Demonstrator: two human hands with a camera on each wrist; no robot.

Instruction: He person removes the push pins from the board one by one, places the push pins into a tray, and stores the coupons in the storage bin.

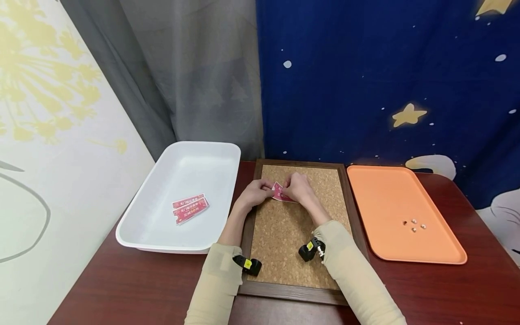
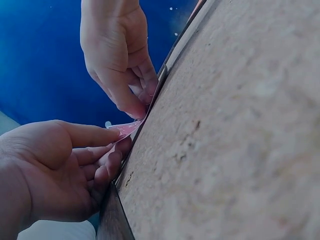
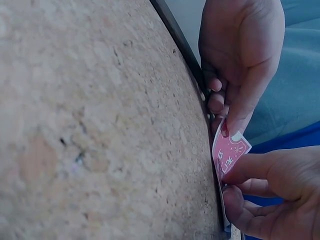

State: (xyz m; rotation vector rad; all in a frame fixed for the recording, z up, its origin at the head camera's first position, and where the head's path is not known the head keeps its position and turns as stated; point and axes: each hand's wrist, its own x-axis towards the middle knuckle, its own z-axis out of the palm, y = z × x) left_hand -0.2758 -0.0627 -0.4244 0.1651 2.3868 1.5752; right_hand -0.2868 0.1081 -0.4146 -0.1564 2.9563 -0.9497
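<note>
A red-and-white paper coupon (image 1: 278,193) lies bent against the upper part of a framed cork board (image 1: 280,243). My left hand (image 1: 256,193) pinches its left end between thumb and fingers, and that end curls up off the cork in the right wrist view. Over the middle of the coupon, my right hand (image 1: 299,187) has thumb and forefinger brought together at its printed face. A tiny shiny spot shows between those fingertips, like a small pin (image 3: 225,185), mostly hidden by them. The coupon's far end runs on beneath the right hand.
Left of the board stands a white plastic basin (image 1: 142,225) with red coupons (image 1: 190,208) overlapping inside. An orange tray (image 1: 390,203) lies on the right, holding several small pins (image 1: 414,221). Curtains (image 1: 325,90) hang behind the dark red wooden table (image 1: 122,289).
</note>
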